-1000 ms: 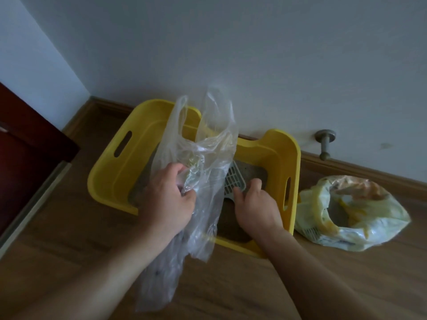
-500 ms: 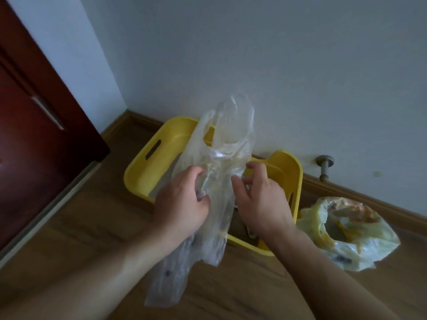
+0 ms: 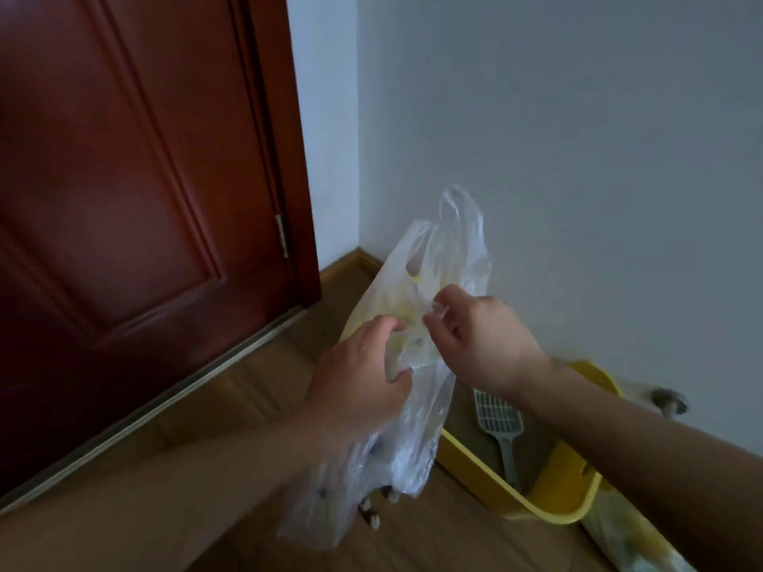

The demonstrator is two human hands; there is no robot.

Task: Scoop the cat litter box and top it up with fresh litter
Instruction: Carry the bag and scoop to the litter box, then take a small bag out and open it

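To part the mouth of the clear bag [image 3: 413, 439] well, I judge, I should pull its 2 layers apart gently — the film is thin, with dark clumps low inside. My left hand [image 3: 359, 377] curls round bunched film; my right hand [image 3: 483, 344] pinches an edge between thumb and forefinger. Beyond, the yellow litter box [image 3: 487, 476] sits on the floor [image 3: 247, 386], the scoop [image 3: 497, 416] lying in it.

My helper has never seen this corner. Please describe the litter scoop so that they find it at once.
Look at the yellow litter box against the white wall, right of the dark door. Inside it lies the scoop. It alone is grey with a slotted head.
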